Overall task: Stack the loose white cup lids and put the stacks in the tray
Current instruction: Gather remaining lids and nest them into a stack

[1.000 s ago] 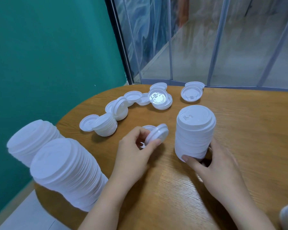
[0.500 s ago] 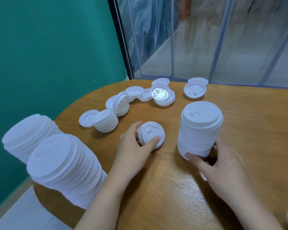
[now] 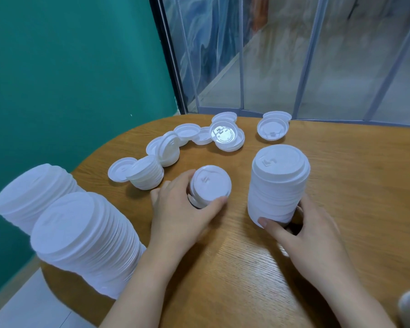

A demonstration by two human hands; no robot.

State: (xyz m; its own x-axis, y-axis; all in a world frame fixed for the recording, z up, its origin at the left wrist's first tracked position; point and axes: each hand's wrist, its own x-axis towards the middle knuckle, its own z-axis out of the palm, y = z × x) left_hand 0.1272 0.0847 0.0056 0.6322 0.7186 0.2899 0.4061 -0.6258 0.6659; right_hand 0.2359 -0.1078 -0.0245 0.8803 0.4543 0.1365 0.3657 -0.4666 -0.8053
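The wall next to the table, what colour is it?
The wall is teal green, plain with no pattern. The head view, the only one, shows it on the left.

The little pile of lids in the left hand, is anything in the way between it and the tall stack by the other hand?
Nothing visible. The small pile of lids held by the left hand and the tall stack gripped by the right hand have only bare wooden table between them.

Round wooden table (image 3: 341,185) beside a teal wall (image 3: 69,67), clear strip curtain (image 3: 270,55) behind
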